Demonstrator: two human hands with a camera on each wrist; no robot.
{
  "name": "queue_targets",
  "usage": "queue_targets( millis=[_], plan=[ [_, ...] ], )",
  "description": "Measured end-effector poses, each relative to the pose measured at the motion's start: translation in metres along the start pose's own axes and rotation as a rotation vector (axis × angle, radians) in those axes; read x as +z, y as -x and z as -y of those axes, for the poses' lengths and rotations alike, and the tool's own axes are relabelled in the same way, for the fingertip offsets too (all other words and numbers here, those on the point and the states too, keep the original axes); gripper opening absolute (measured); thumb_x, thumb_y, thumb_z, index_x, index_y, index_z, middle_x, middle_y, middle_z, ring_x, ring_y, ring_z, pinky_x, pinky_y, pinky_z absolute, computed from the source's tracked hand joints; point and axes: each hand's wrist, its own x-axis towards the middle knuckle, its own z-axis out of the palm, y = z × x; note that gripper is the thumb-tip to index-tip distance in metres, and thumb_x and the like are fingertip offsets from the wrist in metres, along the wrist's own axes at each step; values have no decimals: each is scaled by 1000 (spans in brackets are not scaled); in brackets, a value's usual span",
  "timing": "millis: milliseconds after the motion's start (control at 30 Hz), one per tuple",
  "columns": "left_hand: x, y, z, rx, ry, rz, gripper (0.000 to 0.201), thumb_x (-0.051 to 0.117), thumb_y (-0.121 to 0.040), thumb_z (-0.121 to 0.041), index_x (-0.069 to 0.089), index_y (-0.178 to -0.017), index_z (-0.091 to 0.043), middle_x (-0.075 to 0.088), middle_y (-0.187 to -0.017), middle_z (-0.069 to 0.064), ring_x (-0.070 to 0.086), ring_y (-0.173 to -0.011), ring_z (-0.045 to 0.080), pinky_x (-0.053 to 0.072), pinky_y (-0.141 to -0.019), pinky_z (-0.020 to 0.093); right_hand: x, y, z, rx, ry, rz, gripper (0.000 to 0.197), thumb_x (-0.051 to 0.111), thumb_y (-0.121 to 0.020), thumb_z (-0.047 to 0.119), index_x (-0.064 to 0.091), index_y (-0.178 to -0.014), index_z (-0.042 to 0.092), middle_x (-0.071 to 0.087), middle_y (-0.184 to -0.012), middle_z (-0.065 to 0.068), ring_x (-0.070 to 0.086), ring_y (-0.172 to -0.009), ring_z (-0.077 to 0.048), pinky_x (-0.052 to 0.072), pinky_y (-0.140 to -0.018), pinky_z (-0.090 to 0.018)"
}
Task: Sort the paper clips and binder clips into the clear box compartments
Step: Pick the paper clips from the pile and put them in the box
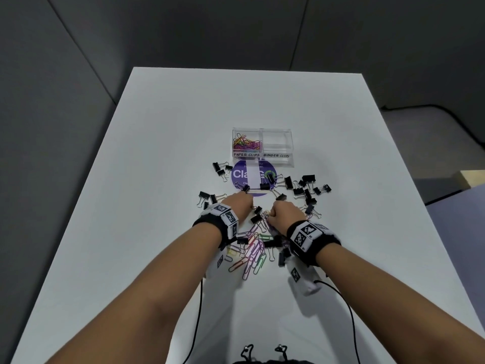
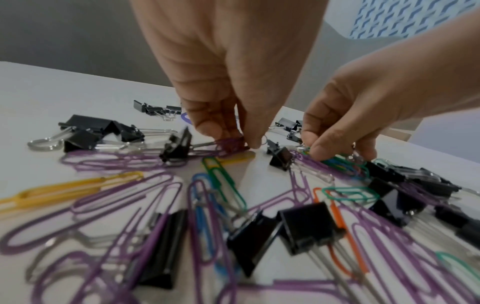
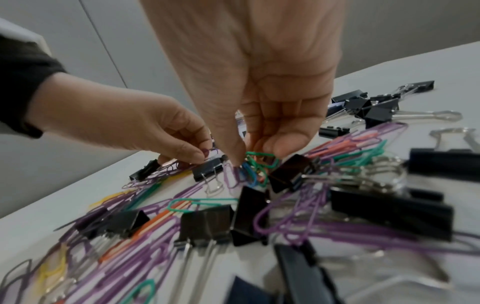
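A clear box (image 1: 263,164) stands mid-table. Its left compartment, labelled PAPER CLIPS, holds coloured paper clips (image 1: 246,144); the right one, labelled BINDER CLIPS (image 1: 277,143), holds nothing. In front of me lies a mixed pile of coloured paper clips (image 1: 253,252) and black binder clips (image 1: 305,191). My left hand (image 2: 231,137) pinches a bunch of purple paper clips (image 2: 228,147) just above the table. My right hand (image 3: 257,153) pinches a tangle of green and blue paper clips (image 3: 255,166). Both hands sit close together over the far side of the pile.
A round purple sticker (image 1: 244,177) lies on the white table (image 1: 162,158) just in front of the box, with binder clips on and around it. More binder clips (image 1: 221,168) are scattered left and right. Black cables (image 1: 198,306) trail from both wristbands.
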Motion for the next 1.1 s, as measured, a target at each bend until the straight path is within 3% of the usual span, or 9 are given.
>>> queue_targets(
  millis=[267, 400, 533, 633, 700, 767, 833, 933, 1100],
  plan=[
    [-24, 5, 11, 37, 103, -74, 29, 36, -101, -6, 56, -121, -5, 54, -128, 14, 57, -113, 29, 45, -93, 36, -18, -4, -3, -9, -190, -23, 27, 51, -84, 8, 36, -63, 15, 44, -66, -1, 46, -72, -21, 35, -63, -29],
    [-32, 18, 18, -3, 109, -29, 30, 39, -97, 1, 50, -124, -5, 58, -126, 15, 56, -113, 29, 44, -89, 36, -29, -7, -7, -54, -221, -10, 11, 43, -87, 1, 42, -86, 11, 51, -83, -7, 48, -77, -23, 36, -62, -29],
    [-31, 28, 25, -21, 103, -6, 34, 29, -104, -29, 48, -117, -4, 58, -99, 11, 52, -84, 22, 38, -72, 32, -30, -11, -11, -36, -188, 21, 22, 31, -93, -3, 49, -105, 3, 55, -100, -16, 51, -84, -26, 36, -71, -30],
    [-31, 29, 27, -46, 12, 53, 40, 26, -104, -30, 50, -117, -1, 61, -107, 16, 54, -89, 26, 39, -75, 34, -31, -10, -9, -22, -125, 66, 34, 30, -101, 19, 55, -108, -3, 59, -107, -20, 57, -100, -32, 42, -82, -34],
    [-27, 27, 27, -43, 2, 73, 33, 27, -104, -23, 50, -114, -1, 60, -116, 18, 58, -101, 30, 41, -79, 36, -29, -8, -8, -15, -87, 123, 38, 35, -99, 36, 53, -96, 2, 55, -86, -10, 54, -83, -26, 41, -70, -33],
    [-21, 25, 28, -29, 9, 66, 24, 31, -102, -19, 51, -110, -6, 61, -117, 15, 59, -101, 27, 41, -77, 34, -24, -8, -7, -16, -82, 157, 22, 44, -96, 25, 45, -82, 8, 46, -73, -2, 47, -76, -21, 32, -55, -26],
    [-17, 25, 28, -17, -9, 38, 27, 36, -101, -26, 52, -116, -11, 60, -118, 8, 61, -105, 26, 44, -79, 32, -20, -8, -5, -15, -83, 158, 14, 40, -93, 5, 49, -82, 7, 57, -88, -10, 49, -86, -22, 38, -59, -25],
    [-14, 25, 26, 5, -59, 2, 33, 43, -97, -36, 53, -120, -14, 57, -123, 5, 60, -108, 25, 47, -84, 31, -16, -9, -5, -24, -99, 74, 25, 38, -91, -3, 60, -103, -2, 61, -116, -19, 56, -105, -31, 46, -86, -34],
    [-8, 23, 20, 25, -143, 43, 30, 50, -95, -32, 57, -116, -11, 55, -123, 9, 59, -109, 27, 48, -88, 36, -2, -13, -9, -16, -125, 79, 13, 60, -86, 11, 47, -85, 10, 48, -97, -10, 51, -81, -25, 43, -71, -31]
  ],
)
